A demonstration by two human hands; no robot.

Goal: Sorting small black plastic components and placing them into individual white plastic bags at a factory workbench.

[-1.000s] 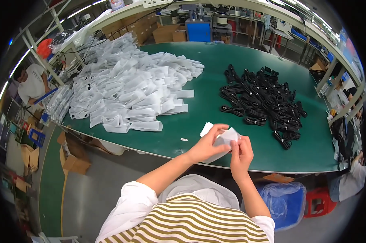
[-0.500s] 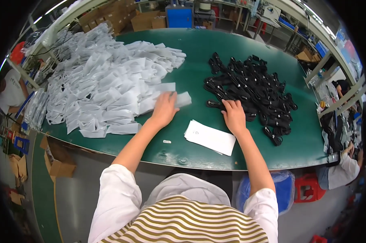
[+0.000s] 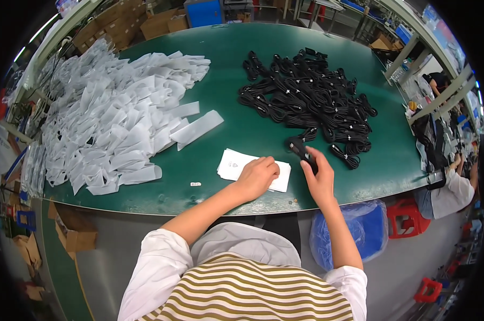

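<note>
Lying near the table edge (image 3: 161, 212), the stack of white paper slips (image 3: 234, 163) seems placed for easy reach, with translucent white sleeves (image 3: 113, 115) heaped to its left and coiled black cables (image 3: 311, 96) beyond it, rightward. The left hand (image 3: 258, 177) curls over the stack; whether it pinches a slip, I can't tell. The right hand (image 3: 320, 179) grips one cable bundle (image 3: 302, 151) at its fingertips, just off the stack's right end.

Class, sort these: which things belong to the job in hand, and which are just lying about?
Job in hand:
black cable bundle, in the right hand
white paper stack, under the left hand
probably the black cable pile and translucent sleeve pile

Apparently just lying about:
small white tag
open cardboard box
lined blue bin
red stool beside the bin
</note>
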